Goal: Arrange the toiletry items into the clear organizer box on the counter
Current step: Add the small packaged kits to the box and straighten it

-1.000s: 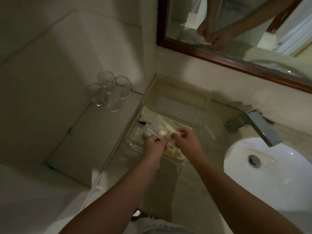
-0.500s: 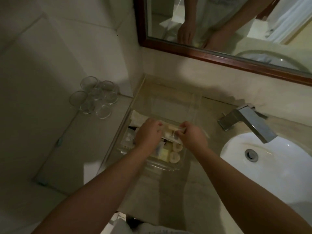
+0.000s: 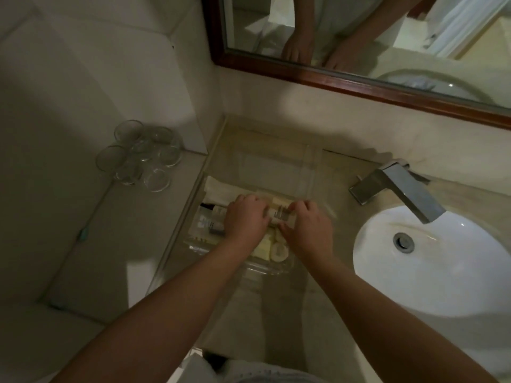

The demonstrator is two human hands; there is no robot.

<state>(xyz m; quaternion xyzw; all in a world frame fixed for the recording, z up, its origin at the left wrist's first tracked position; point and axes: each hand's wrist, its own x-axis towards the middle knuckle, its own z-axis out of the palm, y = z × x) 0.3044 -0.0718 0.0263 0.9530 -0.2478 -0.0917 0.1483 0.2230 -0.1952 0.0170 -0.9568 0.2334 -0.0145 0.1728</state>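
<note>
A clear organizer box [image 3: 279,268] stands on the beige counter, its open lid [image 3: 304,172] leaning back toward the wall. Inside lie small pale toiletry items: round yellowish caps [image 3: 279,251], a white folded cloth [image 3: 218,186] at the back left, and small tubes [image 3: 213,223] on the left. My left hand [image 3: 246,218] and my right hand [image 3: 307,226] are both down inside the box, holding a pale packet with dark print [image 3: 280,215] between them. The hands hide the box's middle.
Several upside-down drinking glasses [image 3: 141,156] cluster on a lower ledge at the left. A chrome faucet [image 3: 398,193] juts over the white sink [image 3: 431,261] on the right. A wood-framed mirror [image 3: 359,87] hangs above the counter.
Both hands went from above the box's front to down inside it, carrying the pale packet lower. The view shifted slightly right and closer.
</note>
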